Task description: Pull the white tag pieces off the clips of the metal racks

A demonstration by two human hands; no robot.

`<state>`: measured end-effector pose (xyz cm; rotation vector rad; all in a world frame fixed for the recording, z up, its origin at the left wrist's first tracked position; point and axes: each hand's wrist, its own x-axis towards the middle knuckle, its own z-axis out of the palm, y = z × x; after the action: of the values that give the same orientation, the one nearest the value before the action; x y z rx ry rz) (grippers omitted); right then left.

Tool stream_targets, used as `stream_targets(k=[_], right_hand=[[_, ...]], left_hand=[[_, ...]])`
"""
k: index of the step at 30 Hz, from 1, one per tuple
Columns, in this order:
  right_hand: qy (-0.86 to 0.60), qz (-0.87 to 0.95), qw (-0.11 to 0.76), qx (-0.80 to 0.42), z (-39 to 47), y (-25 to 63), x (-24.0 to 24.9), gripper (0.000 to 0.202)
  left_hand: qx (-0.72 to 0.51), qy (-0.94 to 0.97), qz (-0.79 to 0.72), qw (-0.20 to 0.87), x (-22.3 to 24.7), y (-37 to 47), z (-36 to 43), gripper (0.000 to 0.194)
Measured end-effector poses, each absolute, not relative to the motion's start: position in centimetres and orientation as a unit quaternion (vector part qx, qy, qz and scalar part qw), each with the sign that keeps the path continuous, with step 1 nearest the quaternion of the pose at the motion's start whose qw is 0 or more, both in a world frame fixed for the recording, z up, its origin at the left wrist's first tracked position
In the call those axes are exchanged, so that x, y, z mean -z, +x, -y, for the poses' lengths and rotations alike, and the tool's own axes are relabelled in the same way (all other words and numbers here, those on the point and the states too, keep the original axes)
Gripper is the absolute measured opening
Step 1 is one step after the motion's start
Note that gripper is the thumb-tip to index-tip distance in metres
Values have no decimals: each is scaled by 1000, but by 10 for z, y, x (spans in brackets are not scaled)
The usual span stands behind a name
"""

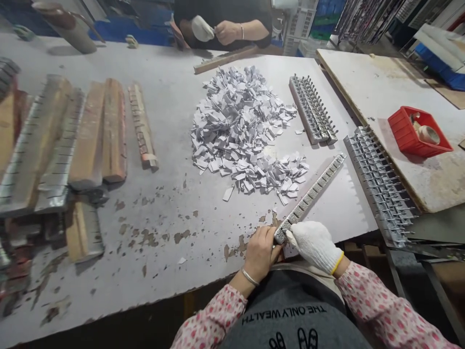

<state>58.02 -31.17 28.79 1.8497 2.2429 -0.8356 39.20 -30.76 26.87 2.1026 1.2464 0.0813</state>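
A long, narrow silvery bar (313, 195) with dark cross slots lies slanted on the table, its near end close to my body. My bare left hand (260, 249) wraps round that near end from the left, with a bangle at the wrist. My right hand (315, 245), in a white knitted glove with a yellow cuff, is closed with its fingertips on the bar's near end. Whatever is between the gloved fingers is hidden. Beyond the bar spreads a big heap of small white tags (240, 126).
To the right stand bars set with rows of metal pieces (313, 109) and a larger such block (379, 186). A red bin (419, 131) sits on the side table (385, 77). Wooden blocks (87, 135) lie left. Across the table, a co-worker's hands (227, 33) are close together.
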Motion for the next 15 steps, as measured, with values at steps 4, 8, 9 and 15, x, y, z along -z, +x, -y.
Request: stream_targets(k=[4,8,9,15], right_hand=[[603,-733,114,295,305,569,-299,18],[595,-722,153,317,292,556,-303,11],[593,-722,160,319,288,554,-305,10],[583,-725,172,323,282,559,-305,19]], left_hand=[[-21,808,-485,334,-270,395,308,27],[2,807,-488,334,-275,397,307,35],[4,806,-489,333,-276,396,307,36],[-36,782,-486,388,-264,371,272,30]])
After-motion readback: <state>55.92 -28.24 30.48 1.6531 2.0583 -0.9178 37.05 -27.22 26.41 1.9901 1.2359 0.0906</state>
